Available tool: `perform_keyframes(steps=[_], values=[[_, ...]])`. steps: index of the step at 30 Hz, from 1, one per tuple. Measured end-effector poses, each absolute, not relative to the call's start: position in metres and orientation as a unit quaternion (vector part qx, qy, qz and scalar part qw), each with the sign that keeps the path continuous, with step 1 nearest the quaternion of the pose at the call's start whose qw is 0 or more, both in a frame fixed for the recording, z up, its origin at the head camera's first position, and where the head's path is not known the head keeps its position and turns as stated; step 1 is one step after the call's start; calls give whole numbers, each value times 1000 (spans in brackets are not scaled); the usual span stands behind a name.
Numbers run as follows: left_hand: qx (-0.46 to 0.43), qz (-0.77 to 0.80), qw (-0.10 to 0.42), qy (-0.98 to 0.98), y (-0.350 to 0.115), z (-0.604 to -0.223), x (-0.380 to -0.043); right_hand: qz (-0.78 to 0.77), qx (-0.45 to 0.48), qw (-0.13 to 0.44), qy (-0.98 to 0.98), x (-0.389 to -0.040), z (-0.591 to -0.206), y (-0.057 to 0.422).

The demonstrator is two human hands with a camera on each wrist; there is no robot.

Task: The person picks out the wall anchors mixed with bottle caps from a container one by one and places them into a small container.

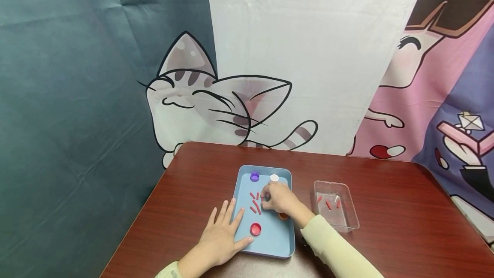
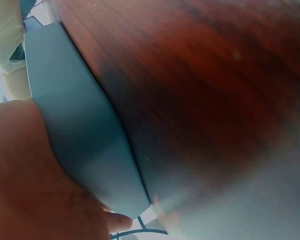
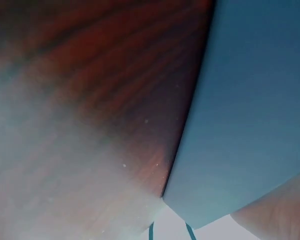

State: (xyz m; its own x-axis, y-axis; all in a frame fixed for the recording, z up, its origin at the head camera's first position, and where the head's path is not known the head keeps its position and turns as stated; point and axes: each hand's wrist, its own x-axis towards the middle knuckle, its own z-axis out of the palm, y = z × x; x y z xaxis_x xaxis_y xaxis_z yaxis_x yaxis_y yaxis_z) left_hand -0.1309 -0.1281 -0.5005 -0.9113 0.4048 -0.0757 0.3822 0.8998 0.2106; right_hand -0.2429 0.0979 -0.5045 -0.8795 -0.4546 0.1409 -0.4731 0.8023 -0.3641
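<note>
Red sticks (image 1: pixel 256 207) just left of right hand (image 1: pixel 279 197), the nearer; most slant away leftward. Fingers curled; we can't tell its hold. Left hand (image 1: pixel 221 238) splayed against tray (image 1: pixel 274 241), empty.

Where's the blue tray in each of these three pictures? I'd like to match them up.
Head view: the blue tray sits at the lower middle, seen from above.
Left wrist view: its outer wall slants from upper left to bottom middle.
Right wrist view: its outer side fills much of the right.
Shared landmark: the reddish-brown table, beside the tray in all three.
</note>
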Motion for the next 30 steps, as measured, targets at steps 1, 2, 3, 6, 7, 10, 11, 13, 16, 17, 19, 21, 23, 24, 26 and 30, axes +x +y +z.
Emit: perform_keyframes(steps=[1, 2, 3, 6, 7, 10, 11, 13, 16, 17, 19, 21, 23, 24, 26, 30], values=[[202, 95, 58, 973, -128, -501, -131, 205, 247, 27, -947, -242, -504, 99], [202, 94, 57, 973, -128, -501, -131, 210, 250, 31, -945, -242, -503, 100], [202, 93, 56, 973, -128, -501, -131, 217, 252, 34, -943, -241, -502, 101], [202, 94, 55, 973, -128, -501, -131, 233, 251, 43, -938, -239, -499, 105], [202, 94, 56, 973, -128, -501, -131, 237, 250, 45, -938, -239, -499, 107], [201, 96, 61, 973, -128, -502, -132, 256, 243, 49, -934, -235, -496, 111], [201, 96, 61, 973, -128, -502, -132, 263, 242, 52, -933, -234, -496, 113], [201, 96, 61, 973, -128, -502, -132, 280, 239, 57, -928, -230, -494, 117], [202, 100, 58, 972, -129, -500, -130, 304, 235, 67, -921, -226, -490, 125], [202, 101, 58, 972, -129, -500, -130, 310, 233, 71, -919, -225, -488, 127], [202, 103, 58, 972, -129, -499, -130, 323, 226, 79, -916, -223, -485, 132], [202, 105, 57, 972, -129, -498, -130, 334, 221, 89, -912, -220, -483, 137], [202, 107, 56, 972, -128, -498, -130, 344, 216, 98, -909, -218, -481, 143], [202, 108, 57, 972, -128, -498, -130, 348, 214, 100, -907, -217, -480, 145], [202, 108, 56, 972, -128, -498, -130, 354, 211, 108, -905, -214, -479, 151], [201, 108, 55, 972, -128, -500, -129, 364, 206, 118, -901, -209, -476, 163]])
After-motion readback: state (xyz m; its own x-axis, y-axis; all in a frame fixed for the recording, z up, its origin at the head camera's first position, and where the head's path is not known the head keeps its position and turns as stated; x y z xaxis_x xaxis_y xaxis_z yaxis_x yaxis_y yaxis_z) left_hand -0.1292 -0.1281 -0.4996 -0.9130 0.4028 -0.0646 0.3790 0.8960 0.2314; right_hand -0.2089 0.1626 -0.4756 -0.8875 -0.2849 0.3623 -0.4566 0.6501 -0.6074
